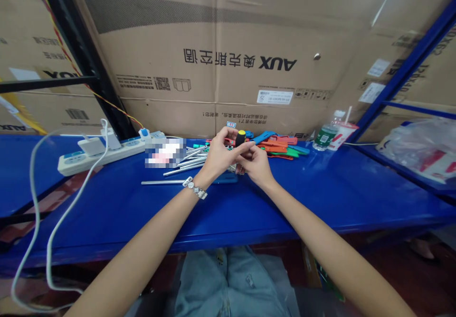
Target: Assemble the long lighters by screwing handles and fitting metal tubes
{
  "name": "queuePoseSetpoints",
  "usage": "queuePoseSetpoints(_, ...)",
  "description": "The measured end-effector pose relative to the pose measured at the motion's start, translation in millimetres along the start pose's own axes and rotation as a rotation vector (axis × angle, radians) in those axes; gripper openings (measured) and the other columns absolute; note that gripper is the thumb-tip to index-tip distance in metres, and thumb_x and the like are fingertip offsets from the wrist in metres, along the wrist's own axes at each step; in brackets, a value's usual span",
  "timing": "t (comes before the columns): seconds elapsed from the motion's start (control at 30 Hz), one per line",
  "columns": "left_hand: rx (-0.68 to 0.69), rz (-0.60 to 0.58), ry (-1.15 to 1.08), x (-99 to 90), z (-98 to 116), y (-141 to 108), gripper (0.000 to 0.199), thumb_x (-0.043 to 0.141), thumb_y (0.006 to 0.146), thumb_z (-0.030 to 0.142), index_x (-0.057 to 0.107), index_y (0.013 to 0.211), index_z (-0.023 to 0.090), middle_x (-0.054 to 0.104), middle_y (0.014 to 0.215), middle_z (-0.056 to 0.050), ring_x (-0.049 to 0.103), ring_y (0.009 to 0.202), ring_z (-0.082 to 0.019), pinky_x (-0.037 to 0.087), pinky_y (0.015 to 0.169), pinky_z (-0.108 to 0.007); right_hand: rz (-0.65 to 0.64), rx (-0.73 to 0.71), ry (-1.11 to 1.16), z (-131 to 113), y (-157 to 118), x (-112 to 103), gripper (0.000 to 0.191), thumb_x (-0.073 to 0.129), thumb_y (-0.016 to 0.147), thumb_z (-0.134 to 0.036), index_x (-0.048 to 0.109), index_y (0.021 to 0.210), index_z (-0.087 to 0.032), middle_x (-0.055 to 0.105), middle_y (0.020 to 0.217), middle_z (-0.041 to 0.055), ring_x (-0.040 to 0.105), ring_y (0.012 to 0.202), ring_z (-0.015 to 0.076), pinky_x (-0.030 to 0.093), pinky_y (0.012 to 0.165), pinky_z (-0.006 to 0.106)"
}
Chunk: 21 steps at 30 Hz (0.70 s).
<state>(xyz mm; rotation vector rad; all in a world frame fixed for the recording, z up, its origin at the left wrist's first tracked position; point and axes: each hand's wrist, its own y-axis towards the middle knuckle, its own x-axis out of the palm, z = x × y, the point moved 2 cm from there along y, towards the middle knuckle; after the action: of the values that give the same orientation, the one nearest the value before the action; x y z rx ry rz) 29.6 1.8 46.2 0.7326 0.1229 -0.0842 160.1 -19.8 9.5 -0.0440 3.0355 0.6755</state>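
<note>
My left hand (221, 154), with a watch on the wrist, has its thumb and fingers closed round a tool with a yellow and black handle (241, 138). Against it, my right hand (255, 162) pinches something small that its fingers mostly hide. Silver metal rods (188, 163) lie just left of my hands. Behind and to the right is a pile of orange, blue and green plastic pieces (281, 147). A blue piece with a long metal rod (162, 182) lies in front of the other rods.
A white power strip (110, 152) with plugs and cables stands at the left of the blue table (306, 193). At the right are a water bottle (325, 136), a cup with a straw (342, 135) and a plastic bag (420, 148). Large cardboard (228, 89) rises behind.
</note>
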Motion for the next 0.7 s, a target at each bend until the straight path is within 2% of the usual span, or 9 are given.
queuePoseSetpoints(0.07, 0.004, -0.058, -0.008, 0.0, 3.3, -1.5, 0.038, 0.076, 0.079, 0.049, 0.066, 0.101, 0.019, 0.068, 0.098, -0.007, 0.062, 0.086, -0.017, 0.052, 0.076, -0.030, -0.061, 0.006, -0.006, -0.6, 1.4, -1.1, 0.043, 0.078, 0.073, -0.059, 0.059, 0.087, -0.022, 0.067, 0.065, 0.0004, 0.060, 0.046, 0.0157, 0.047, 0.041, 0.028)
queuePoseSetpoints(0.13, -0.025, -0.182, -0.066, -1.1, 5.8, -3.2, 0.038, 0.064, 0.089, 0.053, 0.066, 0.110, 0.021, 0.068, 0.101, -0.008, 0.062, 0.081, -0.017, 0.050, 0.065, -0.028, -0.154, 0.006, -0.038, -3.2, 1.5, -2.5, 0.042, 0.073, 0.077, -0.061, 0.062, 0.086, -0.022, 0.070, 0.072, 0.0029, 0.062, 0.051, 0.0161, 0.047, 0.042, 0.028)
queuePoseSetpoints(0.2, -0.044, -0.245, -0.106, -2.4, 6.3, -3.5, 0.037, 0.059, 0.092, 0.054, 0.067, 0.105, 0.021, 0.068, 0.094, -0.007, 0.060, 0.072, -0.015, 0.047, 0.058, -0.027, -0.196, -0.003, -0.068, -5.3, 0.7, -2.9, 0.042, 0.070, 0.080, -0.062, 0.064, 0.090, -0.022, 0.072, 0.077, 0.0041, 0.062, 0.053, 0.0160, 0.049, 0.043, 0.028)
queuePoseSetpoints(0.3, -0.029, -0.118, -0.067, -3.4, 3.8, -0.5, 0.033, 0.076, 0.080, 0.048, 0.063, 0.089, 0.019, 0.066, 0.086, -0.004, 0.060, 0.073, -0.014, 0.050, 0.065, -0.028, -0.105, -0.002, -0.056, -3.7, 0.7, -1.5, 0.044, 0.076, 0.075, -0.060, 0.063, 0.095, -0.023, 0.068, 0.068, 0.0010, 0.061, 0.050, 0.0163, 0.048, 0.043, 0.028)
queuePoseSetpoints(0.37, -0.029, -0.034, -0.027, -2.9, 2.1, 1.0, 0.038, 0.084, 0.072, 0.045, 0.061, 0.088, 0.018, 0.066, 0.086, -0.003, 0.061, 0.077, -0.015, 0.052, 0.073, -0.030, -0.035, 0.015, -0.037, -0.9, 1.7, -0.6, 0.046, 0.080, 0.070, -0.061, 0.060, 0.089, -0.023, 0.063, 0.059, -0.0018, 0.059, 0.046, 0.0164, 0.046, 0.041, 0.028)
queuePoseSetpoints(0.47, -0.023, -0.093, -0.033, -2.3, 2.0, 0.7, 0.038, 0.077, 0.079, 0.046, 0.064, 0.104, 0.020, 0.069, 0.100, -0.006, 0.063, 0.086, -0.017, 0.052, 0.079, -0.032, -0.076, 0.018, -0.041, -0.8, 2.6, -0.7, 0.047, 0.076, 0.072, -0.065, 0.057, 0.079, -0.023, 0.067, 0.065, 0.0017, 0.060, 0.048, 0.0165, 0.046, 0.040, 0.029)
queuePoseSetpoints(0.57, -0.009, -0.208, -0.079, -3.0, 2.0, -0.4, 0.032, 0.061, 0.092, 0.047, 0.066, 0.109, 0.020, 0.070, 0.101, -0.008, 0.064, 0.084, -0.017, 0.052, 0.074, -0.031, -0.165, -0.004, -0.070, -5.0, 0.9, -1.7, 0.044, 0.070, 0.078, -0.065, 0.060, 0.082, -0.022, 0.072, 0.076, 0.0052, 0.062, 0.053, 0.0168, 0.048, 0.043, 0.029)
queuePoseSetpoints(0.63, -0.003, -0.166, -0.072, -3.4, 0.4, 0.1, 0.029, 0.065, 0.090, 0.045, 0.066, 0.103, 0.020, 0.070, 0.095, -0.006, 0.063, 0.080, -0.016, 0.052, 0.072, -0.030, -0.155, -0.015, -0.072, -6.1, -0.3, -1.4, 0.041, 0.070, 0.079, -0.062, 0.062, 0.088, -0.022, 0.070, 0.074, 0.0038, 0.061, 0.052, 0.0163, 0.048, 0.044, 0.029)
queuePoseSetpoints(0.7, 0.004, -0.068, -0.041, -3.3, -1.4, 0.9, 0.030, 0.075, 0.082, 0.043, 0.065, 0.096, 0.019, 0.069, 0.093, -0.005, 0.063, 0.080, -0.015, 0.052, 0.075, -0.030, -0.087, -0.008, -0.061, -4.7, -0.5, -0.7, 0.042, 0.075, 0.076, -0.059, 0.061, 0.093, -0.023, 0.065, 0.066, 0.0001, 0.060, 0.049, 0.0160, 0.047, 0.044, 0.029)
